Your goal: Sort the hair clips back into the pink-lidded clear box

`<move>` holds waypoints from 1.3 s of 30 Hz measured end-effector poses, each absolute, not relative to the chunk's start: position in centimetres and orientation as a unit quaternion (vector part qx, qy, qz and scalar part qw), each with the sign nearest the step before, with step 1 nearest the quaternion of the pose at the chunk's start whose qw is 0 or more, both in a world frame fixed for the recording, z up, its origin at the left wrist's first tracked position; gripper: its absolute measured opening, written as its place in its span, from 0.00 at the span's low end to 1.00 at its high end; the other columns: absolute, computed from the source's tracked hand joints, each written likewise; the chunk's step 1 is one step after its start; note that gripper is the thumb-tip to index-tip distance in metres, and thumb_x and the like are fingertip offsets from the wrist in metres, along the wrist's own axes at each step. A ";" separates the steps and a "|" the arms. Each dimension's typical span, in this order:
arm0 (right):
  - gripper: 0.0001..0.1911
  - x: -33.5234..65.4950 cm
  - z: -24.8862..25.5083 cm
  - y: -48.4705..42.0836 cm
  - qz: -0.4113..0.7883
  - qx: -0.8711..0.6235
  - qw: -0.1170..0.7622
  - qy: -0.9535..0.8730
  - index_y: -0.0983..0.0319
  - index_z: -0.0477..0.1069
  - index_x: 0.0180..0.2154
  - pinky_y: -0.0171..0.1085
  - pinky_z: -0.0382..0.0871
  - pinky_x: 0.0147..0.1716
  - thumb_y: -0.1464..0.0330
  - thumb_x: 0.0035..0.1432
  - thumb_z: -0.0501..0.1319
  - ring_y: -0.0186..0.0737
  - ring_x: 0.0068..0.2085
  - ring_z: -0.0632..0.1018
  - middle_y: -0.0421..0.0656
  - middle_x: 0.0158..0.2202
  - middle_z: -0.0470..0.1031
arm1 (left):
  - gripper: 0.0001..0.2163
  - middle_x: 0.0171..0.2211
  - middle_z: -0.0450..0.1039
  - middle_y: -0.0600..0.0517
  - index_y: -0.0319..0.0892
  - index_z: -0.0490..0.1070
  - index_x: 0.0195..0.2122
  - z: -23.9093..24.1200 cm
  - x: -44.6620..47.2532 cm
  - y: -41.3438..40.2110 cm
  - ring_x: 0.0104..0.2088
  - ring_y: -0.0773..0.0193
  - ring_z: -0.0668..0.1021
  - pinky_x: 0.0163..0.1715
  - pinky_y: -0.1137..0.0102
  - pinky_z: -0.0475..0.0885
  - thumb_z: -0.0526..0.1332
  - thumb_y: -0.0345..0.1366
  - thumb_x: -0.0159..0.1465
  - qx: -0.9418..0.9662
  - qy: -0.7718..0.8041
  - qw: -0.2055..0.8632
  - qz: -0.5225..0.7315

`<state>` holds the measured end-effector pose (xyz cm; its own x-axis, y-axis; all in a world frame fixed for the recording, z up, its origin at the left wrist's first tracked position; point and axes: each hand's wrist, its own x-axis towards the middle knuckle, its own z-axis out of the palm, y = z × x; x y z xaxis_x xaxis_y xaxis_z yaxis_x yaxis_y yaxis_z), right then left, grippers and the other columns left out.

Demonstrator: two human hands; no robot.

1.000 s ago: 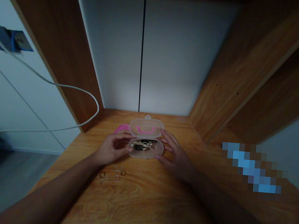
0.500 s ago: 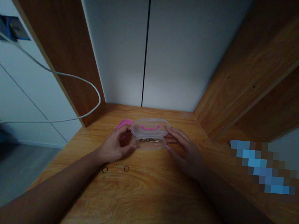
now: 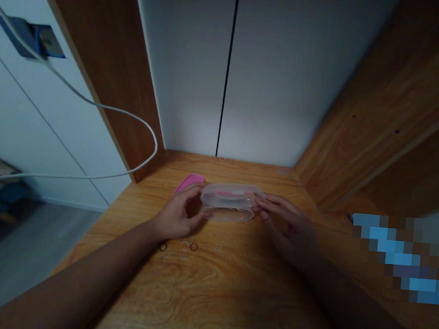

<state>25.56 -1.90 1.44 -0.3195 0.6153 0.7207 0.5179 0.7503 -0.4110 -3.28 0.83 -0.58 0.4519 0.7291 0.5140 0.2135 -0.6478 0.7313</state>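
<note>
A small clear plastic box stands on the wooden tabletop, its see-through lid raised at an angle above it. Pink shows on the lid where its handle sits. My left hand curls round the box's left end, thumb low at the front. At the opposite end, the fingers of my right hand press on the lid's edge, thumb just below. Several small thin rings, some dark and some pale, lie loose in front of the box. Behind my left hand is a pink flat, rounded object, partly hidden.
White panels rise behind the wooden tabletop, with wooden boards on both sides. A pale cable loops in from the left, near a wall socket. At the right, a blurred-out blue patch covers something.
The lid has tipped down towards the box, so its pink handle shows less. Both hands remain at the box. The whole view has shifted and tilted slightly.
</note>
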 end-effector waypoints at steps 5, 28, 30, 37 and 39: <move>0.17 25.8 1.3 -2.0 0.052 -0.335 0.468 -0.816 0.54 0.75 0.51 0.40 0.76 0.47 0.75 0.63 0.60 0.41 0.49 0.80 0.46 0.50 0.78 | 0.20 0.55 0.72 0.42 0.45 0.70 0.55 -0.6 -3.3 0.7 0.55 0.48 0.75 0.55 0.52 0.74 0.64 0.31 0.61 0.800 0.304 0.280 0.435; 0.14 26.0 1.2 -2.1 0.041 -0.354 0.492 -0.794 0.55 0.80 0.43 0.37 0.79 0.40 0.76 0.61 0.60 0.40 0.42 0.83 0.45 0.46 0.80 | 0.20 0.55 0.72 0.42 0.42 0.69 0.54 0.2 -3.3 0.1 0.56 0.51 0.74 0.58 0.52 0.69 0.64 0.28 0.60 0.832 0.308 0.172 0.428; 0.13 26.0 1.1 -2.1 0.031 -0.358 0.497 -0.790 0.55 0.81 0.40 0.36 0.80 0.38 0.76 0.60 0.61 0.40 0.40 0.84 0.44 0.45 0.81 | 0.21 0.56 0.71 0.42 0.42 0.68 0.54 0.2 -3.3 0.1 0.57 0.51 0.73 0.59 0.52 0.68 0.64 0.28 0.59 0.832 0.308 0.155 0.435; 0.13 25.9 1.3 -2.2 0.023 -0.360 0.505 -0.784 0.53 0.81 0.40 0.37 0.80 0.34 0.74 0.61 0.61 0.40 0.38 0.84 0.42 0.44 0.82 | 0.23 0.59 0.69 0.42 0.44 0.67 0.56 0.0 -3.3 0.1 0.59 0.50 0.72 0.60 0.50 0.67 0.64 0.28 0.59 0.823 0.312 0.158 0.447; 0.13 26.0 1.4 -2.2 0.018 -0.361 0.503 -0.785 0.53 0.81 0.39 0.37 0.80 0.34 0.74 0.61 0.61 0.40 0.38 0.84 0.42 0.43 0.82 | 0.23 0.60 0.69 0.42 0.44 0.67 0.56 -0.2 -3.4 0.1 0.59 0.50 0.72 0.60 0.50 0.67 0.64 0.28 0.59 0.819 0.321 0.166 0.446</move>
